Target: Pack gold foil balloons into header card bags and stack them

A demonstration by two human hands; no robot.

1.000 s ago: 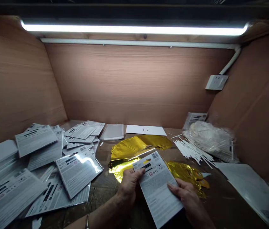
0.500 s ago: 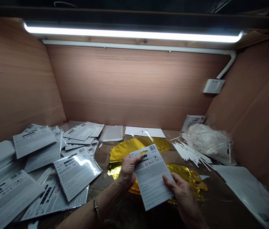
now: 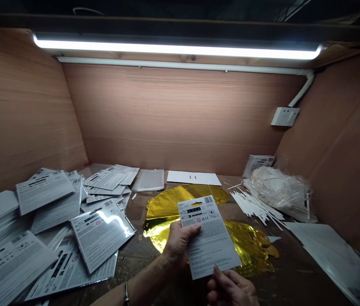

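The left hand grips a white, rectangular printed card by its left side, thumb on top, above shiny gold foil sheets at near centre. The right hand is curled at the card's near edge; I cannot tell whether it pinches. The card looks light, stiffish and smooth, best held by opposite edges.

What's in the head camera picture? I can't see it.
The left hand holds a printed card in front of shiny gold foil; the right hand is at the card's lower edge. Other cards are piled left, white sticks lie right.
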